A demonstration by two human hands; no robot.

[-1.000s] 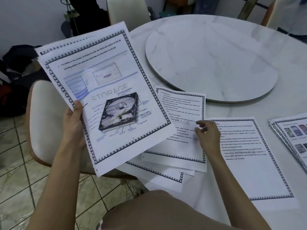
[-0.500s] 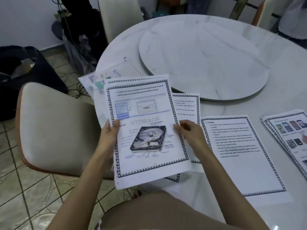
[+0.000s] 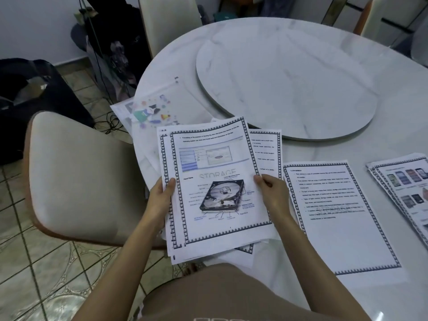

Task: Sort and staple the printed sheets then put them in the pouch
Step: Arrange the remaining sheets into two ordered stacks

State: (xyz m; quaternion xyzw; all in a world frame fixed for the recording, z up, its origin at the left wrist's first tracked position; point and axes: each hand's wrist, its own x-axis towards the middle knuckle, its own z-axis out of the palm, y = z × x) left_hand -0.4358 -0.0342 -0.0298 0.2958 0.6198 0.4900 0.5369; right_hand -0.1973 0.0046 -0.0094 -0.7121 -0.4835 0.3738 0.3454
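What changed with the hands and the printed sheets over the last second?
The left hand brought the white bordered stack with the hard-drive picture on top from the upper left down to the middle. The right hand left the loose text sheets on the white marble table and gripped the stack's right edge. The single text sheet and phone-picture pile at the right stayed put.

Sheets (image 3: 215, 158) in left hand (image 3: 160, 198), right hand (image 3: 273, 195)

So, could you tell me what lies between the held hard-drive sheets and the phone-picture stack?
In the head view, a text-only sheet lies flat on the table between the hard-drive sheets and the phone-picture stack.
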